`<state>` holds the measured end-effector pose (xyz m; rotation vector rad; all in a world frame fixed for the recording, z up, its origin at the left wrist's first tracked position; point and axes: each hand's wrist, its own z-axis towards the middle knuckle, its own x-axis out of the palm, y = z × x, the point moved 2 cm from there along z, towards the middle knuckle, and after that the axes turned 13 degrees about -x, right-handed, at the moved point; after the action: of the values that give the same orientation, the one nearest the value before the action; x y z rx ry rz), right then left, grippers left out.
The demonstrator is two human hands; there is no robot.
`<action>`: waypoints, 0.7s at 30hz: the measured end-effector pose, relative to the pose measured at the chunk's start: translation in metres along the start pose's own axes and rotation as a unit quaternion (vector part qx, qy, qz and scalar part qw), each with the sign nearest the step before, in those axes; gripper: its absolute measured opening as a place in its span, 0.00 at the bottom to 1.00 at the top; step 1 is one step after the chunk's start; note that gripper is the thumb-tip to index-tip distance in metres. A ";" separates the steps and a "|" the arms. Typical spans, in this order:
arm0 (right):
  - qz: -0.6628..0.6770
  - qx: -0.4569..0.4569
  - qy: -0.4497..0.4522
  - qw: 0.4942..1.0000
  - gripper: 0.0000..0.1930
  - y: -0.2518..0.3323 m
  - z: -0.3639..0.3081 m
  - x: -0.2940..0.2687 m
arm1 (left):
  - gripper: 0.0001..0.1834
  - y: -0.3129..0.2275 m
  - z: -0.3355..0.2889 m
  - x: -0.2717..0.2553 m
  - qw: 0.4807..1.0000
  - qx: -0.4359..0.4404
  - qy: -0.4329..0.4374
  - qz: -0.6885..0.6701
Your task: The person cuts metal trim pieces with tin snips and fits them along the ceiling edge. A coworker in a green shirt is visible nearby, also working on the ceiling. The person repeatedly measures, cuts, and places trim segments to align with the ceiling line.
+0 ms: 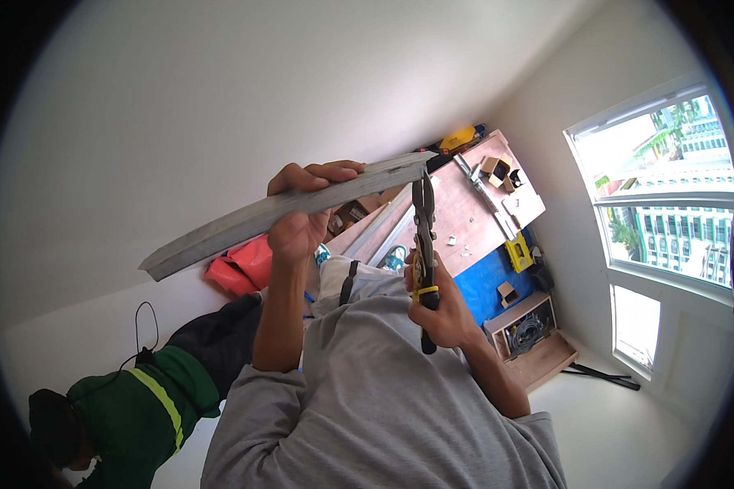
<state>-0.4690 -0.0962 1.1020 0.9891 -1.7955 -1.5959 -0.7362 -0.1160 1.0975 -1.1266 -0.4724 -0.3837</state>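
A grey metal channel point(245, 226) is held up in front of me, slanting from lower left to upper right. My left hand point(302, 204) grips it around the middle, fingers over the far edge and the thumb side underneath. In my right hand point(446, 308) is a pair of tin snips point(424, 236) with black and yellow handles, fingers wrapped round them. The snips point upward, and their jaws meet the right end of the channel. Whether the blades have cut into the metal I cannot tell.
Below lies a brown board point(465, 212) with metal strips point(485, 191) and small open boxes point(497, 171). A yellow case point(518, 253) and a wooden box point(526, 330) of cables lie right. A person in green point(155, 399) bends at lower left, near a red bag point(240, 267).
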 end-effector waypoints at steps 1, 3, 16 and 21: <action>0.010 -0.012 -0.002 1.000 0.30 -0.004 0.000 0.002 | 0.20 0.004 -0.001 -0.002 1.000 -0.007 -0.002 0.003; 0.032 0.001 -0.005 0.999 0.28 -0.015 0.001 0.005 | 0.20 0.013 -0.006 -0.009 1.000 -0.029 -0.010 -0.005; 0.134 0.058 -0.021 0.989 0.22 -0.053 -0.003 0.014 | 0.20 0.050 -0.021 -0.034 0.994 -0.096 -0.042 -0.020; 0.131 0.080 -0.037 0.987 0.22 -0.051 -0.003 0.012 | 0.21 0.058 -0.021 -0.036 0.989 -0.118 -0.063 -0.055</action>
<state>-0.4651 -0.1096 1.0511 0.7338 -2.0366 -1.3605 -0.7322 -0.1111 1.0261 -1.3625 -0.6146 -0.4762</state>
